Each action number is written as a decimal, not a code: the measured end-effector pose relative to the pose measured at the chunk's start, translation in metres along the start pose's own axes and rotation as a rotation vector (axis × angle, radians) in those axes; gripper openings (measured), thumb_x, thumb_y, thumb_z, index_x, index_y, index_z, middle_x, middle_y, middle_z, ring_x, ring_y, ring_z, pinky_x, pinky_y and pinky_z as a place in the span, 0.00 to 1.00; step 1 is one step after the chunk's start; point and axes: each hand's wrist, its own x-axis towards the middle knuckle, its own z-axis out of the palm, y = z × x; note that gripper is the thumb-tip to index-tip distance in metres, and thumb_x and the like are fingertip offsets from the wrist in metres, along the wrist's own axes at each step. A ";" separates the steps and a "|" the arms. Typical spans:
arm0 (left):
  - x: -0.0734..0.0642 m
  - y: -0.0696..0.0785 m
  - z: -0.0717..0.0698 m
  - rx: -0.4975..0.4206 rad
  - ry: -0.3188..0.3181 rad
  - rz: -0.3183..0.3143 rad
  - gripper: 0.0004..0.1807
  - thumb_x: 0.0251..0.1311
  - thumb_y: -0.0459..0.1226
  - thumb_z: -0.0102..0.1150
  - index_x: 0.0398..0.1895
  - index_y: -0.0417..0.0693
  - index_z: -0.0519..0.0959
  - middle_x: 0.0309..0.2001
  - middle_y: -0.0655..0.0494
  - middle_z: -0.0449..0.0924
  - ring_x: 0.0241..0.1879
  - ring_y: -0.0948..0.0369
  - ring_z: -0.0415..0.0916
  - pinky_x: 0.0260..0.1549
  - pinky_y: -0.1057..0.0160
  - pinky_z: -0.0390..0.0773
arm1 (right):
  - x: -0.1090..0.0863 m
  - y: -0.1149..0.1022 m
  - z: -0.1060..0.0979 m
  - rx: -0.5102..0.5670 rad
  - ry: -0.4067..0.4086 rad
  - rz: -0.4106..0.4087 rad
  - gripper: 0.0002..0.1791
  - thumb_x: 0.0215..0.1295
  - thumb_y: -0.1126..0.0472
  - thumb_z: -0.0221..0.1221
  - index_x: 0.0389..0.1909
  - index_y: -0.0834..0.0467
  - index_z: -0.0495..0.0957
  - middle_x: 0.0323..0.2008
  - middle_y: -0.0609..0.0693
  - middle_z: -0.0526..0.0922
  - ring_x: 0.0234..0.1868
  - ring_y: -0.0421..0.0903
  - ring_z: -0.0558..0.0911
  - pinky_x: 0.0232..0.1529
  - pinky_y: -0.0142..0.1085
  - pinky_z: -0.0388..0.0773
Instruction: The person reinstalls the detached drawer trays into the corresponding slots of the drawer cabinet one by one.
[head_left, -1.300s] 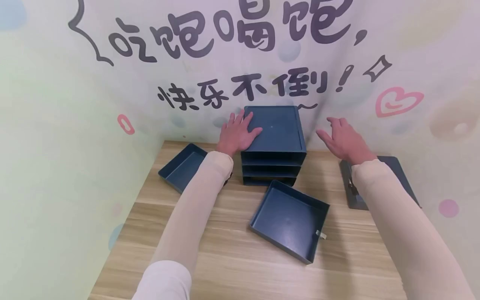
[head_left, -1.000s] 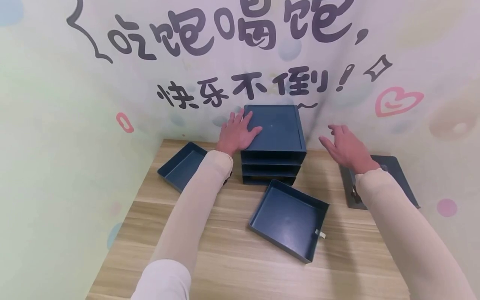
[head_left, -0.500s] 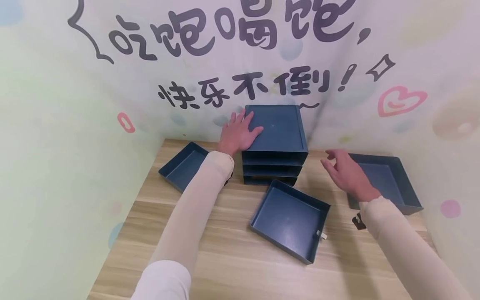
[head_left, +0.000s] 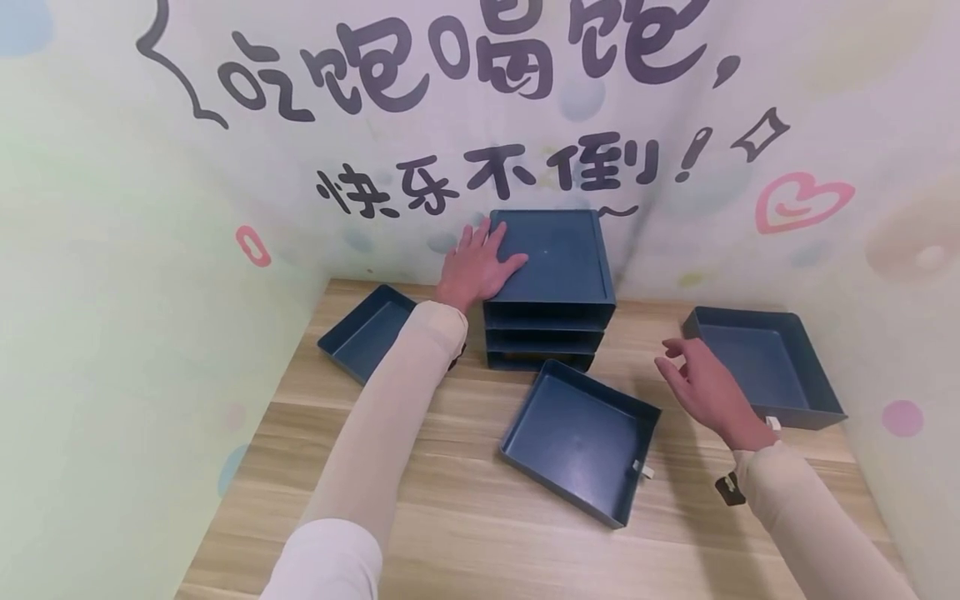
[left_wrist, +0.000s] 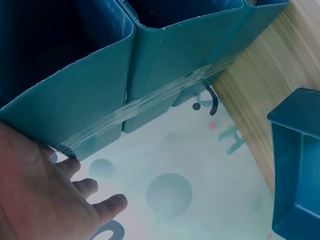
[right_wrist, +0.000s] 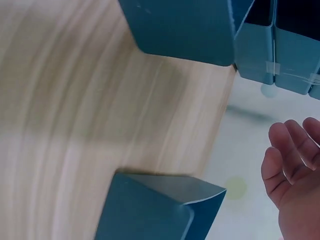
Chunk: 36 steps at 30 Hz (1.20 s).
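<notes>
My left hand point(head_left: 480, 267) rests spread on the top left edge of a dark blue desktop drawer unit point(head_left: 558, 250). Open, drawerless slots face me at its front. In the left wrist view, clear tape point(left_wrist: 135, 109) runs along the unit's side and the fingers point(left_wrist: 111, 207) reach past it. To the right of the unit, my right hand point(head_left: 708, 387) hovers over the table with loosely bent fingers, holding nothing. It is between a pulled-out drawer point(head_left: 577, 442) in front of the unit and another drawer point(head_left: 768, 358) at the right.
A third drawer point(head_left: 367, 333) lies at the left, partly hidden by my left sleeve point(head_left: 390, 425). The wooden table point(head_left: 450, 525) meets a wall point(head_left: 420, 242) printed with large characters right behind the unit. Small pale tabs stick out from the front and right drawers.
My right hand has drawn back toward me and down, away from the unit's right side, uncovering the right drawer. The left hand and the unit have stayed in place.
</notes>
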 end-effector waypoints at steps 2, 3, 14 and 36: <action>0.000 0.000 0.000 -0.003 -0.002 -0.002 0.44 0.72 0.68 0.34 0.84 0.61 0.45 0.85 0.54 0.38 0.84 0.46 0.34 0.79 0.38 0.48 | -0.005 0.003 0.001 0.007 0.002 0.012 0.32 0.80 0.44 0.48 0.67 0.67 0.67 0.57 0.64 0.76 0.43 0.55 0.78 0.44 0.52 0.78; 0.000 0.000 0.000 -0.004 -0.001 -0.003 0.44 0.72 0.68 0.35 0.84 0.61 0.45 0.85 0.54 0.38 0.84 0.46 0.34 0.79 0.38 0.48 | -0.007 0.004 0.002 0.007 0.002 0.020 0.31 0.80 0.44 0.48 0.67 0.67 0.68 0.57 0.64 0.77 0.43 0.54 0.78 0.44 0.50 0.78; 0.000 0.000 0.002 -0.033 0.001 0.000 0.43 0.73 0.67 0.34 0.84 0.60 0.45 0.85 0.53 0.38 0.84 0.46 0.35 0.79 0.38 0.49 | -0.036 0.014 0.015 0.095 -0.141 0.098 0.21 0.77 0.43 0.53 0.46 0.57 0.77 0.34 0.53 0.84 0.30 0.41 0.77 0.29 0.32 0.75; 0.000 0.002 0.002 -0.167 -0.034 -0.031 0.43 0.74 0.65 0.39 0.84 0.60 0.41 0.85 0.55 0.34 0.84 0.47 0.34 0.79 0.40 0.49 | -0.070 0.012 0.038 0.299 -0.522 0.046 0.08 0.68 0.59 0.58 0.41 0.57 0.82 0.34 0.47 0.84 0.32 0.35 0.78 0.32 0.29 0.77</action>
